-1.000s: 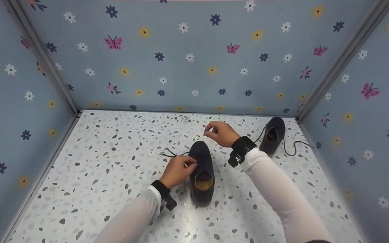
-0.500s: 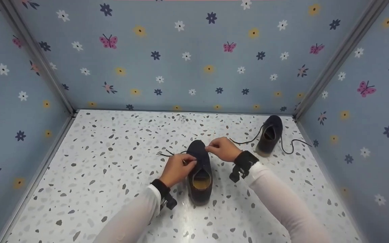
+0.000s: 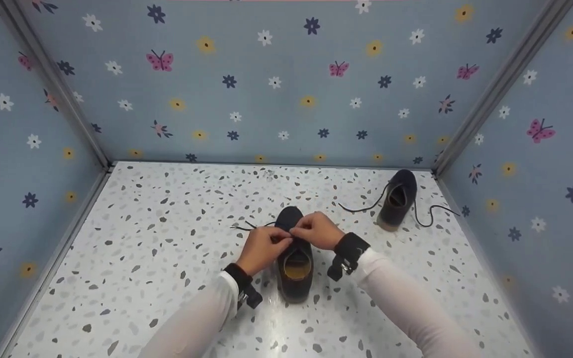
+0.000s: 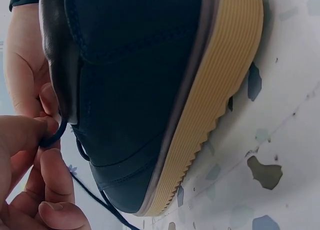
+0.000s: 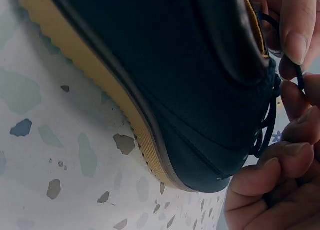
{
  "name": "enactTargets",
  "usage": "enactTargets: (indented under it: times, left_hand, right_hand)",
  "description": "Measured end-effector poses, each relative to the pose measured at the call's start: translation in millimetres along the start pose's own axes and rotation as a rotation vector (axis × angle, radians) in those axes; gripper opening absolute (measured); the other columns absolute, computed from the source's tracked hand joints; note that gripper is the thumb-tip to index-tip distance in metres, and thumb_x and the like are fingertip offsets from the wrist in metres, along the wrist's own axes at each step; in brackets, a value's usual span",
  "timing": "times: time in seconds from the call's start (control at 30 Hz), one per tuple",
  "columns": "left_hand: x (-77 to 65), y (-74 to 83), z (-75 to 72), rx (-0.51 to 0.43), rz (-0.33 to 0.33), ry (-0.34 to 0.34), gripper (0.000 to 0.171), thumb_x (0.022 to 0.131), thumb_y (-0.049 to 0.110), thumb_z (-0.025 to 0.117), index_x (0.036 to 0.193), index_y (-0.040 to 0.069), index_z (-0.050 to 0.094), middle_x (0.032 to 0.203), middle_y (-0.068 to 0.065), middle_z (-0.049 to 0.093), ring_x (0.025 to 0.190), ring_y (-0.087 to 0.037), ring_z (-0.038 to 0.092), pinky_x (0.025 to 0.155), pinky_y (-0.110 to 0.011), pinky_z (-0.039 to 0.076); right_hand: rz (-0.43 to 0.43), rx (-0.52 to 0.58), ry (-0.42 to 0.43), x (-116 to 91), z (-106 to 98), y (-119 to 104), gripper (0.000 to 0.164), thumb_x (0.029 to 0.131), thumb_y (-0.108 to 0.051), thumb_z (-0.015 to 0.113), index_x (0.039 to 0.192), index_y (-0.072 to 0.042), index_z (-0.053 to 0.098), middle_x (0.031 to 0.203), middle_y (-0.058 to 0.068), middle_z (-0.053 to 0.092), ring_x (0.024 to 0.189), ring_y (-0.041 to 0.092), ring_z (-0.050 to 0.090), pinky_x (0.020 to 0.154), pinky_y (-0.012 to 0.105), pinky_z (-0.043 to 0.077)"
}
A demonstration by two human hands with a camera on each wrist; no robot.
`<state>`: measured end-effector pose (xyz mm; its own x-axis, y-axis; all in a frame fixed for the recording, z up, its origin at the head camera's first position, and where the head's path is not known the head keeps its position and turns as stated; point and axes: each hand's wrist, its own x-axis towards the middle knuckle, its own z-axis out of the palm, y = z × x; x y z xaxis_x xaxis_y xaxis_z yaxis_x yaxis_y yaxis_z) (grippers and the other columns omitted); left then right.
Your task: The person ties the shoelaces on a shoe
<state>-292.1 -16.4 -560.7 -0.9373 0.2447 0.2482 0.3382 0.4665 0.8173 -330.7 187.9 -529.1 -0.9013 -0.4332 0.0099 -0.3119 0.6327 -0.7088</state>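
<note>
Navy low-top lace-up shoe point(image 3: 294, 251) sits upright at lower centre of the head view, toe toward the top; its opening shows a tan insole point(image 3: 295, 272). Left hand point(image 3: 261, 248) and right hand point(image 3: 320, 231) meet over the lacing, fingers narrow, both pinching a dark lace point(image 5: 271, 20) and covering part of the upper. Matching shoe point(image 3: 392, 216) stands upright at right, its interior dark, loose laces trailing either side on the speckled floor point(image 3: 167, 273). Floral panels point(image 3: 266, 59) enclose three sides.
</note>
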Motion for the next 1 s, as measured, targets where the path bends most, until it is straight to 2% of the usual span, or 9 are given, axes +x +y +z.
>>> enactTargets:
  times: [0.2, 0.33, 0.43, 0.57, 0.67, 0.77, 0.87, 0.93, 1.0]
  left_hand:
    - [3.0, -5.8, -13.3, 0.004, -0.051, 0.029, 0.013, 0.094, 0.027, 0.077, 0.083, 0.021, 0.081, 0.076, 0.007, 0.074, 0.066, -0.005, 0.06, 0.064, -0.023, 0.049]
    - [13.2, -11.8, -35.0, 0.024, -0.101, 0.067, 0.017, 0.095, 0.026, 0.075, 0.08, 0.018, 0.078, 0.072, 0.004, 0.071, 0.063, -0.008, 0.058, 0.064, -0.026, 0.047]
    - [23.5, -17.2, -54.4, 0.063, -0.145, 0.054, 0.016, 0.095, 0.026, 0.072, 0.086, 0.016, 0.079, 0.079, 0.001, 0.074, 0.068, -0.01, 0.062, 0.07, -0.029, 0.05]
    - [35.1, -26.4, -76.6, 0.139, -0.204, -0.046, 0.014, 0.097, 0.023, 0.07, 0.098, 0.012, 0.078, 0.09, -0.005, 0.076, 0.075, -0.018, 0.068, 0.076, -0.035, 0.056]
    - [42.5, -33.8, -85.4, 0.218, -0.219, -0.139, 0.015, 0.096, 0.018, 0.071, 0.104, 0.007, 0.077, 0.099, -0.011, 0.077, 0.083, -0.024, 0.072, 0.081, -0.041, 0.058]
    - [49.6, -39.9, -86.2, 0.32, -0.233, -0.219, 0.019, 0.092, 0.014, 0.072, 0.107, 0.003, 0.077, 0.115, -0.014, 0.077, 0.093, -0.026, 0.071, 0.088, -0.044, 0.057]
    - [55.0, -43.2, -81.4, 0.435, -0.255, -0.295, 0.023, 0.09, 0.011, 0.073, 0.112, 0.003, 0.076, 0.123, -0.015, 0.075, 0.098, -0.029, 0.071, 0.091, -0.046, 0.057]
    - [57.2, -43.8, -76.8, 0.515, -0.257, -0.337, 0.024, 0.089, 0.008, 0.075, 0.112, 0.003, 0.075, 0.122, -0.014, 0.076, 0.099, -0.03, 0.072, 0.091, -0.047, 0.057]
    - [57.6, -43.6, -71.7, 0.582, -0.253, -0.367, 0.022, 0.088, 0.005, 0.074, 0.11, 0.004, 0.076, 0.114, -0.014, 0.077, 0.099, -0.031, 0.072, 0.09, -0.048, 0.058]
  right_hand:
    - [0.016, 0.002, 0.006, -2.0, -2.2, -0.6, 0.023, 0.097, -0.025, 0.072, 0.081, -0.009, 0.078, 0.068, -0.009, 0.059, 0.063, 0.006, 0.051, 0.062, 0.022, 0.041]
    - [0.028, 0.008, 0.009, -3.6, -3.9, 2.5, 0.024, 0.098, -0.026, 0.072, 0.081, -0.009, 0.077, 0.069, -0.009, 0.058, 0.063, 0.006, 0.05, 0.062, 0.022, 0.041]
    - [0.031, 0.012, 0.014, -5.0, -4.0, 5.8, 0.024, 0.098, -0.025, 0.072, 0.081, -0.009, 0.077, 0.069, -0.01, 0.058, 0.063, 0.006, 0.05, 0.062, 0.023, 0.041]
    - [0.048, 0.016, 0.007, -7.3, -3.6, 8.3, 0.024, 0.098, -0.025, 0.072, 0.082, -0.009, 0.077, 0.07, -0.01, 0.059, 0.064, 0.006, 0.05, 0.062, 0.023, 0.041]
    - [0.058, 0.022, 0.002, -8.2, -3.9, 8.5, 0.023, 0.098, -0.025, 0.072, 0.082, -0.009, 0.077, 0.071, -0.011, 0.059, 0.065, 0.005, 0.05, 0.062, 0.022, 0.041]
    - [0.05, 0.025, 0.003, -8.3, -4.8, 8.2, 0.024, 0.098, -0.025, 0.072, 0.082, -0.008, 0.077, 0.071, -0.01, 0.059, 0.064, 0.006, 0.05, 0.062, 0.022, 0.041]
    - [0.045, 0.019, 0.0, -7.8, -6.1, 7.7, 0.024, 0.098, -0.026, 0.072, 0.082, -0.009, 0.077, 0.07, -0.011, 0.058, 0.063, 0.006, 0.049, 0.061, 0.022, 0.04]
    - [0.035, 0.019, -0.002, -7.6, -6.6, 7.2, 0.025, 0.099, -0.026, 0.071, 0.081, -0.008, 0.077, 0.069, -0.011, 0.057, 0.063, 0.006, 0.048, 0.061, 0.022, 0.04]
    - [0.028, 0.015, -0.006, -7.6, -7.1, 6.5, 0.026, 0.099, -0.025, 0.071, 0.081, -0.008, 0.076, 0.068, -0.01, 0.056, 0.062, 0.006, 0.047, 0.061, 0.023, 0.039]
